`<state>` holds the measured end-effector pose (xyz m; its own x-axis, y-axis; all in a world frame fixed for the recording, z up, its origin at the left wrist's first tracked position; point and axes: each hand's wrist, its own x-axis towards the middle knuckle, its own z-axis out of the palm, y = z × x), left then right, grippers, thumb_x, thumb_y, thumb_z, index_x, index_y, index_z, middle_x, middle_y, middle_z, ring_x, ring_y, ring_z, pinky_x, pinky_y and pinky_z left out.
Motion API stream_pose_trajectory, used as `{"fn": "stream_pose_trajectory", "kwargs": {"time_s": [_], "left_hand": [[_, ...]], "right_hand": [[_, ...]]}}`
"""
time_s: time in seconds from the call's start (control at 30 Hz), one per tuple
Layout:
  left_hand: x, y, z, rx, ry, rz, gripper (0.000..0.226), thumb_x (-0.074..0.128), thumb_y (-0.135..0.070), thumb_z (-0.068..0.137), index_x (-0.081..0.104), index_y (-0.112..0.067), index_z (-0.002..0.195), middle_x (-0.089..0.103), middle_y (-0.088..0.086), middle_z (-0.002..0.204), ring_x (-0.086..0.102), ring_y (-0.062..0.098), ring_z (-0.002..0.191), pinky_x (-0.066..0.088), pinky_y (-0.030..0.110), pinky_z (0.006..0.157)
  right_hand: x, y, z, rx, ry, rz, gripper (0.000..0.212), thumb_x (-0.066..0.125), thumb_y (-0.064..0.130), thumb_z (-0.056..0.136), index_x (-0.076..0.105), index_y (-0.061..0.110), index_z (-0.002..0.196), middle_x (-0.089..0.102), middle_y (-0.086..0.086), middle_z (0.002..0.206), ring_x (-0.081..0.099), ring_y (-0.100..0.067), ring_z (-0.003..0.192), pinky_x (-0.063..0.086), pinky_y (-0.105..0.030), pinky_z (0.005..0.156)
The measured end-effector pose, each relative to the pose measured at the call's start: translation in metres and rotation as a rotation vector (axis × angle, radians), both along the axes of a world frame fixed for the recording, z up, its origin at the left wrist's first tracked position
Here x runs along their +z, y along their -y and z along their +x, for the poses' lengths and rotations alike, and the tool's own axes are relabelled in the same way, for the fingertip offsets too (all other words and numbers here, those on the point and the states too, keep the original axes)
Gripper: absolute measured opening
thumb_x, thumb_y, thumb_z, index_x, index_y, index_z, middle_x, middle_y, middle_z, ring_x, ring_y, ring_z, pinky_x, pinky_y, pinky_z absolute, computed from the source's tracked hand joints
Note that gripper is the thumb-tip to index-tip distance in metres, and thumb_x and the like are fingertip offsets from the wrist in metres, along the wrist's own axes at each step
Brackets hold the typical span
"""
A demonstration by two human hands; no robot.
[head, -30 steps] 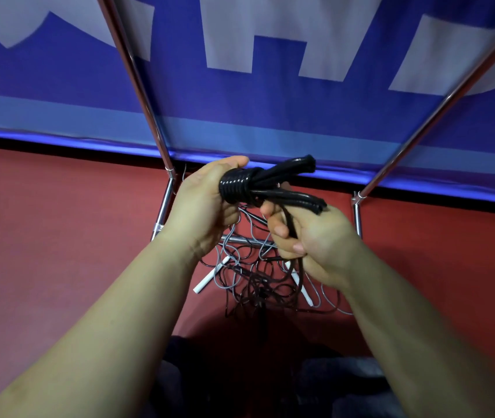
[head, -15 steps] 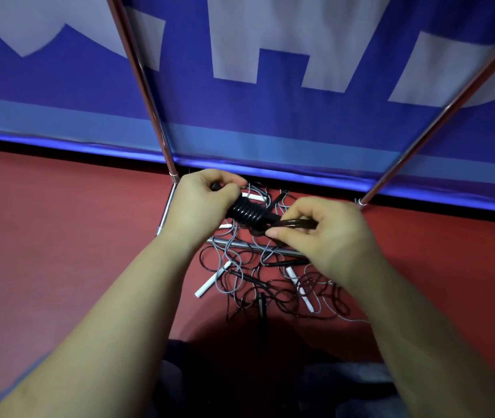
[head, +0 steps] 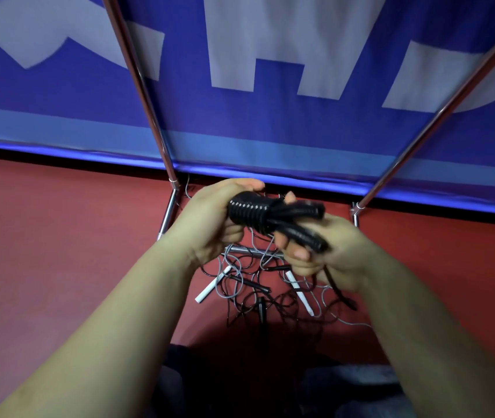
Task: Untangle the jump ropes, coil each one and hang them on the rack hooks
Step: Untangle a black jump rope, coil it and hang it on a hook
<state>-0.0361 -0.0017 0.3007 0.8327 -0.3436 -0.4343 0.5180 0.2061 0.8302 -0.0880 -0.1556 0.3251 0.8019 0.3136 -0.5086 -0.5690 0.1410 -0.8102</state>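
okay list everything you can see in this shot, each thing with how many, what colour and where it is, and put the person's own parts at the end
coiled jump rope: one, black, wound tight with its two handles sticking out to the right, held up between both hands
rope pile: count of ropes cannot be told, black and grey cords tangled on the floor below the hands
white handles: two showing, white, lying in the pile, one left and one right
rack poles: two, chrome, slanting up from the floor left and right
rack crossbar: one, chrome, low behind the pile
banner: one, blue with pale shapes, behind the rack
floor: red
left hand: grips the coiled end
right hand: holds the handles and a loose rope tail
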Motion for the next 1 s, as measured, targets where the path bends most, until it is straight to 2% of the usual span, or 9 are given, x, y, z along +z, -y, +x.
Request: {"fn": "stream_pose_trajectory", "kwargs": {"time_s": [0.1,0.2,0.27,0.37,0.47,0.6,0.83,0.9,1.0], "left_hand": [[0.000,0.010,-0.002,0.132,-0.114,-0.115,0.048,0.047,-0.018,0.094,0.057,-0.016,0.047,0.019,-0.007,0.037,0.014,0.003,0.027,0.013,0.008,0.032],[-0.002,0.018,-0.005,0.263,-0.169,-0.107,0.035,0.052,-0.017,0.091,0.050,-0.019,0.055,0.020,-0.008,0.038,0.014,0.004,0.029,0.011,0.012,0.032],[-0.003,0.019,-0.006,0.342,-0.112,0.010,0.026,0.054,-0.009,0.087,0.057,-0.018,0.063,0.026,-0.007,0.042,0.019,0.006,0.032,0.014,0.014,0.033],[-0.006,0.016,-0.004,0.468,0.115,0.319,0.023,0.052,-0.002,0.086,0.065,-0.018,0.075,0.051,-0.003,0.058,0.043,0.005,0.044,0.036,0.016,0.043],[-0.006,0.011,-0.001,0.579,0.248,0.446,0.027,0.052,-0.008,0.089,0.067,-0.026,0.073,0.060,-0.008,0.067,0.049,0.001,0.052,0.040,0.015,0.051],[-0.008,0.006,-0.002,0.545,0.371,0.555,0.027,0.055,-0.009,0.087,0.064,-0.029,0.072,0.058,-0.008,0.065,0.047,0.000,0.052,0.041,0.012,0.054],[-0.006,-0.005,0.001,0.461,0.419,0.717,0.023,0.058,-0.011,0.081,0.064,-0.030,0.068,0.062,-0.013,0.067,0.054,0.005,0.062,0.046,0.026,0.069],[-0.003,-0.007,0.003,0.346,0.410,0.697,0.025,0.057,-0.008,0.082,0.066,-0.027,0.069,0.063,-0.011,0.068,0.055,0.002,0.062,0.047,0.021,0.068],[0.005,-0.007,0.001,0.158,0.408,0.601,0.023,0.053,0.000,0.087,0.067,-0.015,0.076,0.059,-0.007,0.065,0.048,-0.005,0.046,0.038,0.007,0.048]], "right_hand": [[-0.008,-0.015,0.002,-0.270,0.016,0.043,0.045,0.029,0.013,0.100,0.045,0.007,0.059,0.030,0.004,0.036,0.019,-0.004,0.029,0.013,-0.014,0.034],[-0.018,-0.021,0.005,-0.383,0.107,-0.333,0.044,0.035,0.019,0.098,0.046,0.012,0.057,0.034,0.007,0.034,0.025,-0.006,0.032,0.021,-0.021,0.037],[-0.022,-0.023,0.006,-0.360,0.136,-0.545,0.041,0.037,0.018,0.095,0.044,0.013,0.055,0.034,0.009,0.031,0.026,-0.005,0.032,0.022,-0.025,0.044],[-0.024,-0.027,0.004,-0.261,0.121,-0.516,0.038,0.039,0.024,0.096,0.043,0.016,0.058,0.033,0.011,0.036,0.026,-0.004,0.033,0.022,-0.027,0.049],[-0.024,-0.024,-0.001,-0.041,0.178,-0.597,0.033,0.043,0.026,0.096,0.049,0.014,0.066,0.043,0.006,0.052,0.033,-0.006,0.042,0.029,-0.027,0.050],[-0.021,-0.013,-0.002,0.106,0.283,-0.842,0.027,0.056,0.028,0.090,0.065,0.003,0.088,0.071,-0.012,0.086,0.065,-0.023,0.079,0.051,-0.037,0.078],[0.000,-0.005,-0.004,0.104,0.466,-0.932,0.027,0.068,0.037,0.081,0.059,0.017,0.065,0.045,0.005,0.051,0.040,-0.011,0.051,0.033,-0.026,0.052],[0.001,0.003,-0.001,-0.022,0.544,-0.938,0.022,0.072,0.035,0.077,0.060,0.022,0.063,0.050,0.005,0.051,0.043,-0.010,0.052,0.037,-0.026,0.054],[-0.003,0.016,0.003,-0.183,0.583,-0.831,0.016,0.075,0.040,0.068,0.068,0.026,0.067,0.066,0.006,0.064,0.060,-0.010,0.065,0.049,-0.029,0.068]]}}
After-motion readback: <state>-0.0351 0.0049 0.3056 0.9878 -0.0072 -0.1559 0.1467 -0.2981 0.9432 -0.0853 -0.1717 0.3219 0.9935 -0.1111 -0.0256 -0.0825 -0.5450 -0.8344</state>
